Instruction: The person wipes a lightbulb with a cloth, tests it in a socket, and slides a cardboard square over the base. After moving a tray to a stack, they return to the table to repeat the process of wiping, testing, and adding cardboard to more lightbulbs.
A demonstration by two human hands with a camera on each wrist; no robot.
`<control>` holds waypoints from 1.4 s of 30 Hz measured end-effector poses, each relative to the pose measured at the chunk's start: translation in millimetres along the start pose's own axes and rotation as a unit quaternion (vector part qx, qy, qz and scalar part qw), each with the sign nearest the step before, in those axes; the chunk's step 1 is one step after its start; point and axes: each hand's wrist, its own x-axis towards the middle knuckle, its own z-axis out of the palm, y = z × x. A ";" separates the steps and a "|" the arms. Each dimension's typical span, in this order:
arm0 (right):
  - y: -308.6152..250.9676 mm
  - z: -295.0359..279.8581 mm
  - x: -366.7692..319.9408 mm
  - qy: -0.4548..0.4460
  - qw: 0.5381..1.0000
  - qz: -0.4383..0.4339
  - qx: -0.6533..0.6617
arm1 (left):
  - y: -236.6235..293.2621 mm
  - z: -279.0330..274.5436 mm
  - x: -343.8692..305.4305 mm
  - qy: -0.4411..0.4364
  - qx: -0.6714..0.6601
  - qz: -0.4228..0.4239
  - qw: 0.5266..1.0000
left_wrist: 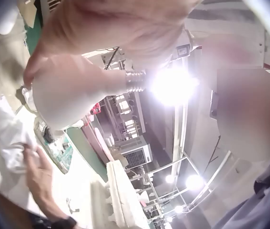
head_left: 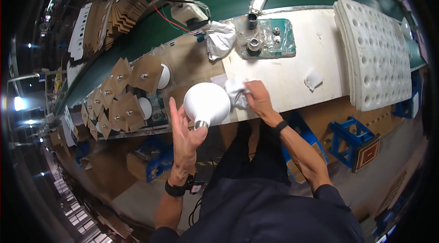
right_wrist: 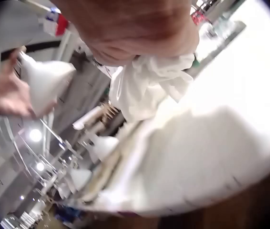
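A large white light bulb point(head_left: 207, 101) is in my left hand point(head_left: 185, 141), its metal screw base toward me. The thumb lies at the base and the fingers are behind the globe. In the left wrist view the bulb point(left_wrist: 70, 90) shows its threaded end pointing right, toward a bright lamp. My right hand point(head_left: 260, 100) grips a crumpled white cloth point(head_left: 236, 93) beside the bulb, over the bench's front edge. From the right wrist the cloth point(right_wrist: 147, 88) bunches out below the curled fingers.
Bulbs in brown cardboard sleeves point(head_left: 121, 77) stand in rows on the left. A green fixture board point(head_left: 286, 37) with a lamp socket point(head_left: 254, 45) lies at the back, beside another white cloth point(head_left: 220, 39). A stack of perforated foam sheets point(head_left: 377, 55) stands right; blue stools point(head_left: 350, 135) are below.
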 end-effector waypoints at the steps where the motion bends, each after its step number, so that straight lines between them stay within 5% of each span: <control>1: -26.4 -19.3 5.1 -0.005 1.000 -0.005 -0.007 | -2.8 -3.9 2.9 0.003 -0.009 0.003 1.000; 3: -106.3 -59.8 13.3 0.081 0.962 0.133 0.224 | -9.3 -9.2 7.4 0.002 0.045 -0.075 0.996; 5: -154.0 -62.3 13.6 0.032 0.982 -0.136 0.125 | -15.1 -6.3 10.7 -0.029 0.029 -0.102 0.994; 7: -166.8 -53.6 29.2 0.033 0.985 -0.141 0.093 | -9.5 4.4 14.4 -0.126 -0.084 -0.169 0.974; 8: -170.8 -49.7 40.7 0.031 0.986 -0.148 0.074 | -1.1 9.6 17.3 -0.151 -0.028 -0.097 0.983; 11: -164.6 -45.8 57.4 -0.108 0.970 0.097 0.194 | -9.2 9.4 14.6 -0.141 -0.005 -0.128 0.982; 15: -146.2 -49.5 60.5 -0.202 0.938 0.217 0.178 | -11.8 20.8 17.3 -0.113 -0.029 -0.206 0.972; 16: -141.0 -45.7 51.5 -0.139 0.844 0.297 0.425 | -16.4 22.3 15.0 -0.091 -0.086 -0.191 0.974; 17: -135.3 -36.9 37.9 -0.063 0.677 0.359 0.639 | -23.5 24.0 9.8 -0.068 -0.140 -0.182 0.971; 18: -127.4 -16.5 28.4 0.005 0.698 0.344 0.628 | -37.6 31.1 6.5 -0.017 -0.157 -0.153 0.975; 23: -150.7 -20.5 22.0 0.066 0.773 0.292 0.559 | -29.1 49.5 -4.7 -0.025 -0.301 -0.162 0.940; 25: -158.8 -20.9 23.5 0.103 0.825 0.225 0.508 | -19.9 58.9 -4.9 0.036 -0.349 -0.144 0.925; 29: -182.0 -17.9 1.0 0.155 0.907 0.244 0.307 | -29.3 72.7 1.1 0.104 -0.294 -0.059 0.948; 31: -203.2 -7.6 -22.7 0.175 0.883 0.245 0.361 | -26.3 85.9 9.7 0.215 -0.212 0.041 0.952; 33: -212.5 -19.2 -41.5 0.165 0.939 0.193 0.233 | -38.7 70.8 21.0 0.174 -0.147 0.084 0.970; 36: -208.3 -44.2 -40.9 0.119 0.986 -0.075 0.086 | -41.0 58.8 26.7 0.060 -0.025 0.099 0.993; 37: -213.8 -48.3 -32.1 0.109 0.989 -0.084 0.061 | -50.6 49.4 27.4 -0.011 0.140 0.204 0.969; 38: -215.8 -56.6 -18.0 0.106 0.990 -0.097 -0.001 | -61.5 49.1 24.5 -0.046 -0.023 0.115 0.992; 40: -213.2 -67.8 10.9 0.115 0.983 -0.105 -0.094 | -50.8 59.4 12.5 -0.102 -0.301 0.006 0.948; 42: -211.3 -72.5 29.2 0.115 0.977 -0.105 -0.148 | -43.4 69.3 11.4 -0.060 -0.308 -0.017 0.949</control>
